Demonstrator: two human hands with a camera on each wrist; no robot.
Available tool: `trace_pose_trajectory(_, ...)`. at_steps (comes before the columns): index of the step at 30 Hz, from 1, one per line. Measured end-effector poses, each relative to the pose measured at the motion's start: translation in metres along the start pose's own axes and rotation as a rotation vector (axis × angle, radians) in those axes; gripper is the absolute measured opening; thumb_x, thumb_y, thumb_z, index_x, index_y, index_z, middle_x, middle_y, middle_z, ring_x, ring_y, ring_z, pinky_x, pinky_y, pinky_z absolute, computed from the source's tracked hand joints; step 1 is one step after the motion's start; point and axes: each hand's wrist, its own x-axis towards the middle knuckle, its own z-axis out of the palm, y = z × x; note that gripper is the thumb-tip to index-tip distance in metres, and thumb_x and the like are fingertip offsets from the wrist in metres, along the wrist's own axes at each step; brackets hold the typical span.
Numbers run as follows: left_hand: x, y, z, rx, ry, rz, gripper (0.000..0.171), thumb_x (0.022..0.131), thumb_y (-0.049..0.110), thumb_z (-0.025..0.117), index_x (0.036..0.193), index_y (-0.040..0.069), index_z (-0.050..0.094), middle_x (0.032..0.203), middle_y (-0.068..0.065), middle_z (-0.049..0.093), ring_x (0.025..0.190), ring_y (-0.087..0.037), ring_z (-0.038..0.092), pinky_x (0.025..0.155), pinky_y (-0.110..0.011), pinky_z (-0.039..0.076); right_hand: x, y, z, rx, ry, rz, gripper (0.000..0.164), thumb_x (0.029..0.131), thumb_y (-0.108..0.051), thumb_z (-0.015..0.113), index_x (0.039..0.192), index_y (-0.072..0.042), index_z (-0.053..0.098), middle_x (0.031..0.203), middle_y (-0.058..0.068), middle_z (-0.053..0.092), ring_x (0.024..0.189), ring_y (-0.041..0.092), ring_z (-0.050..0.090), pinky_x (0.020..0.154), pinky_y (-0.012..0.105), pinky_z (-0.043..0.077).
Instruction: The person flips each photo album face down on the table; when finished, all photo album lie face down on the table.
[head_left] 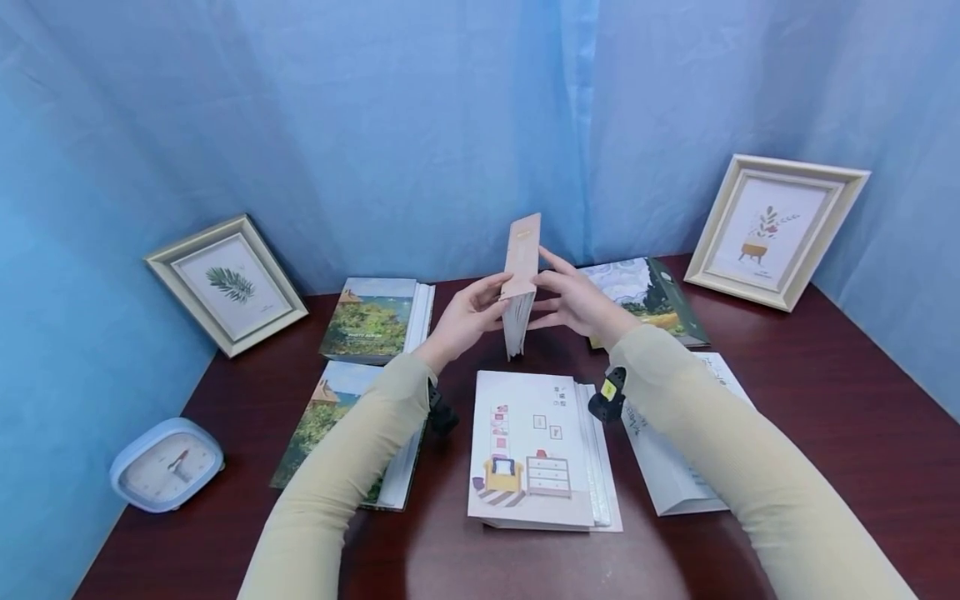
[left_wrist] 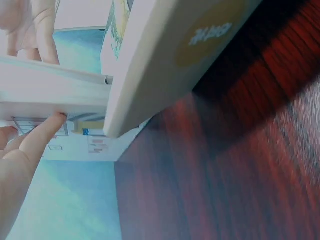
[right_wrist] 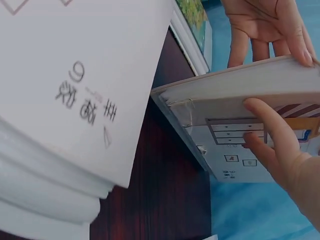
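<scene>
Both hands hold a photo album upright beyond the middle of the table, its pale pink spine facing up. My left hand grips its left side and my right hand its right side, fingers spread along the cover. In the right wrist view, right-hand fingertips lie on the album's white cover, which has a drawn chest of drawers. The left hand shows behind it. A white album with a drawn armchair and drawers lies nearest me, below the hands.
Two landscape-painting albums lie at left. On the right are a cypress-painting album and a white album, partly under the right sleeve. Picture frames stand in both back corners; a blue clock sits at front left.
</scene>
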Motion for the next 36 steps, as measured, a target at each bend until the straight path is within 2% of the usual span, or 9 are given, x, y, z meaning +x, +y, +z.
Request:
trace_pose_trajectory(4, -0.002, 0.007, -0.002, 0.126, 0.014, -0.004, 0.046, 0.098, 0.013, 0.051, 0.144, 0.016, 0.042, 0.146, -0.009, 0.043, 0.130, -0.023, 0.047, 0.094, -0.043, 0.049, 0.001, 0.001, 0.003, 0.046, 0.012, -0.025, 0.067, 0.099, -0.013, 0.037, 0.154, -0.031, 0.004, 0.154, 0.019, 0.018, 0.132, 0.049, 0.035, 0.100, 0.063, 0.035)
trace_pose_trajectory(14, -0.004, 0.022, -0.009, 0.563, 0.050, 0.061, 0.041, 0.097, 0.020, 0.055, 0.138, 0.022, 0.052, 0.142, -0.006, 0.049, 0.127, -0.023, 0.050, 0.098, -0.040, 0.046, 0.005, 0.006, 0.009, 0.220, 0.017, -0.061, 0.068, 0.097, -0.002, 0.030, 0.154, -0.026, 0.004, 0.155, 0.019, 0.018, 0.135, 0.044, 0.032, 0.106, 0.059, 0.030)
trace_pose_trajectory(17, -0.003, 0.024, -0.009, 0.671, 0.049, 0.063, 0.041, 0.097, 0.022, 0.055, 0.137, 0.022, 0.052, 0.129, -0.009, 0.060, 0.086, -0.020, 0.064, 0.081, -0.031, 0.049, 0.006, 0.009, 0.010, 0.263, 0.029, -0.059, 0.067, 0.097, 0.000, 0.030, 0.154, -0.026, 0.005, 0.156, 0.017, 0.017, 0.137, 0.041, 0.030, 0.108, 0.057, 0.028)
trace_pose_trajectory(19, -0.004, 0.025, -0.008, 0.729, 0.044, 0.058, 0.041, 0.097, 0.023, 0.054, 0.138, 0.022, 0.052, 0.119, -0.012, 0.064, 0.061, -0.023, 0.055, 0.067, -0.030, 0.044, 0.007, 0.011, 0.010, 0.286, 0.034, -0.056, 0.067, 0.097, 0.001, 0.029, 0.154, -0.025, 0.005, 0.156, 0.017, 0.018, 0.137, 0.040, 0.030, 0.109, 0.057, 0.027)
trace_pose_trajectory(21, -0.005, 0.024, -0.007, 0.783, 0.035, 0.059, 0.041, 0.097, 0.024, 0.054, 0.138, 0.022, 0.051, 0.120, -0.012, 0.063, 0.053, -0.025, 0.048, 0.063, -0.030, 0.040, 0.008, 0.014, 0.010, 0.300, 0.038, -0.052, 0.067, 0.097, 0.003, 0.028, 0.154, -0.024, 0.005, 0.156, 0.018, 0.018, 0.138, 0.040, 0.029, 0.110, 0.057, 0.025)
trace_pose_trajectory(22, -0.006, 0.024, -0.007, 0.809, 0.028, 0.061, 0.041, 0.098, 0.024, 0.053, 0.139, 0.022, 0.051, 0.120, -0.013, 0.063, 0.058, -0.025, 0.053, 0.063, -0.030, 0.040, 0.009, 0.016, 0.010, 0.303, 0.040, -0.048, 0.067, 0.096, 0.003, 0.028, 0.154, -0.023, 0.005, 0.156, 0.019, 0.018, 0.138, 0.040, 0.029, 0.110, 0.057, 0.025)
trace_pose_trajectory(25, -0.006, 0.022, -0.006, 0.866, 0.010, 0.064, 0.041, 0.098, 0.023, 0.052, 0.139, 0.021, 0.050, 0.147, -0.008, 0.042, 0.074, -0.029, 0.062, 0.069, -0.033, 0.043, 0.011, 0.020, 0.009, 0.316, 0.040, -0.033, 0.067, 0.096, 0.004, 0.027, 0.154, -0.021, 0.004, 0.156, 0.019, 0.017, 0.139, 0.041, 0.026, 0.110, 0.056, 0.024)
trace_pose_trajectory(29, -0.005, 0.018, -0.006, 0.897, -0.003, 0.048, 0.041, 0.098, 0.025, 0.052, 0.139, 0.022, 0.050, 0.147, -0.006, 0.042, 0.077, -0.026, 0.063, 0.071, -0.033, 0.044, 0.014, 0.026, 0.003, 0.326, 0.022, -0.006, 0.067, 0.097, 0.004, 0.026, 0.154, -0.020, 0.000, 0.157, 0.019, 0.011, 0.141, 0.041, 0.021, 0.111, 0.055, 0.023)
trace_pose_trajectory(36, -0.003, 0.012, -0.002, 0.903, -0.018, 0.020, 0.043, 0.098, 0.025, 0.054, 0.140, 0.022, 0.049, 0.147, -0.005, 0.043, 0.114, -0.026, 0.060, 0.078, -0.036, 0.046, 0.019, 0.031, -0.009, 0.296, 0.014, 0.036, 0.067, 0.096, 0.005, 0.027, 0.154, -0.016, 0.000, 0.157, 0.021, 0.010, 0.140, 0.041, 0.021, 0.111, 0.055, 0.022)
